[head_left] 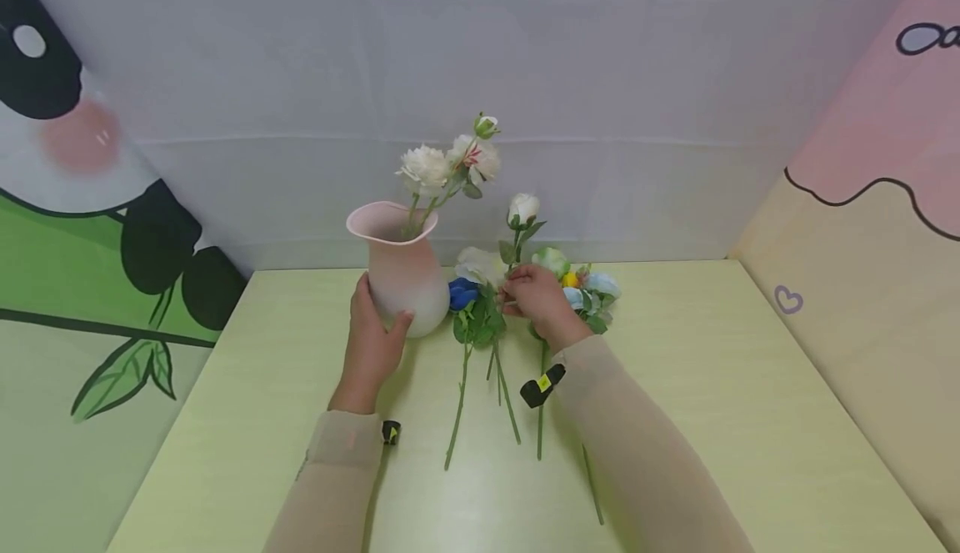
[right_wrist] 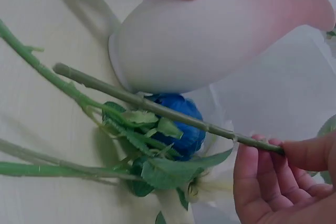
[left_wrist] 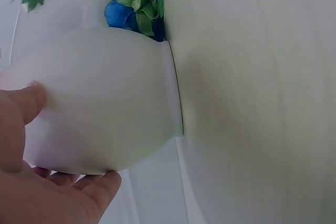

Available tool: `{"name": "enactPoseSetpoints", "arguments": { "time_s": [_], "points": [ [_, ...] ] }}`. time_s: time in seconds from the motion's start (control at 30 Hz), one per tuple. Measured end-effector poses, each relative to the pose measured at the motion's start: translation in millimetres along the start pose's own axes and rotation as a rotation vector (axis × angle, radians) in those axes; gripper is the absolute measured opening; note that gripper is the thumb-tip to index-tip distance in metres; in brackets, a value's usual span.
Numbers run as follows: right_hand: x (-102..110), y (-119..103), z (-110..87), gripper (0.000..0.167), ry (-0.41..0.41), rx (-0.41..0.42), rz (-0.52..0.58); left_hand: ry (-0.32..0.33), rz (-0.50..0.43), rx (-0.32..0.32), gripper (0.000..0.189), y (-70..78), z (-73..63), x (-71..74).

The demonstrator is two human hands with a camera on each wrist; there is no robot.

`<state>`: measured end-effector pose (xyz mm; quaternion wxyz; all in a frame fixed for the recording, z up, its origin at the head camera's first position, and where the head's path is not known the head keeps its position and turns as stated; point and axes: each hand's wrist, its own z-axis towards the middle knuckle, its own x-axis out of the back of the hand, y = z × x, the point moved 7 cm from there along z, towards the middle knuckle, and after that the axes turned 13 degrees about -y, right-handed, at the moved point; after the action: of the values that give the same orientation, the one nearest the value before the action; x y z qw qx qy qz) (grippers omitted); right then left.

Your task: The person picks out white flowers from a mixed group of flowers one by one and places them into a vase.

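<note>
My left hand [head_left: 372, 346] grips the lower body of a pink-and-white vase [head_left: 411, 282], thumb on one side and fingers round the other, as the left wrist view also shows. The vase stands upright on the table, with white flowers [head_left: 424, 171] leaning out to the right from its wavy mouth. To its right, my right hand [head_left: 542, 296] pinches a white rose [head_left: 523, 208] by its stem [right_wrist: 157, 109]. The bloom points up above my fingers. In the right wrist view, the stem's cut end crosses in front of a blue rose [right_wrist: 181, 124] beside the vase.
Several artificial flowers lie on the pale table [head_left: 300, 470], stems towards me. Among them are a pale green bloom [head_left: 552, 261], light blue flowers [head_left: 602, 284] and a large white bloom [head_left: 480, 266]. A white cloth backdrop [head_left: 637, 119] rises behind the table's back edge.
</note>
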<state>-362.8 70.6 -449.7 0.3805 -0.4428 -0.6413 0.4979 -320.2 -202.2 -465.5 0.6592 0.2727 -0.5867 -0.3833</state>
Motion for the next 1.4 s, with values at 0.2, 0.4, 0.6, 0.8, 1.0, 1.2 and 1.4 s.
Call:
{"name": "enactPoseSetpoints", "arguments": {
  "time_s": [0.2, 0.4, 0.6, 0.8, 1.0, 1.2, 1.4],
  "points": [
    [-3, -21, -8.2, 0.024, 0.058, 0.147, 0.034, 0.002, 0.001, -0.001, 0.091, -0.3, -0.1, 0.2],
    [-5, -48, -20.5, 0.022, 0.119, 0.277, 0.05, -0.003, -0.011, 0.011, 0.091, -0.2, -0.2, 0.0],
    [-9, -74, -30.9, 0.027, 0.155, 0.386, 0.052, -0.003, -0.008, 0.019, 0.092, 0.0, 0.6, -0.3],
    [-17, -99, -37.8, 0.024, 0.147, 0.461, 0.039, -0.008, -0.011, 0.028, 0.091, 0.6, -0.3, 0.0],
    [-26, -119, -43.5, 0.021, 0.105, 0.506, 0.043, -0.002, -0.005, 0.02, 0.091, -1.3, 0.1, 0.5],
    [-31, -128, -44.6, 0.011, 0.078, 0.542, 0.09, 0.003, -0.009, 0.022, 0.093, -5.3, 0.8, 0.5],
    [-29, -138, -50.2, 0.017, 0.071, 0.628, 0.151, -0.001, -0.009, 0.016, 0.092, -4.3, 2.0, 0.0]
  ]
}}
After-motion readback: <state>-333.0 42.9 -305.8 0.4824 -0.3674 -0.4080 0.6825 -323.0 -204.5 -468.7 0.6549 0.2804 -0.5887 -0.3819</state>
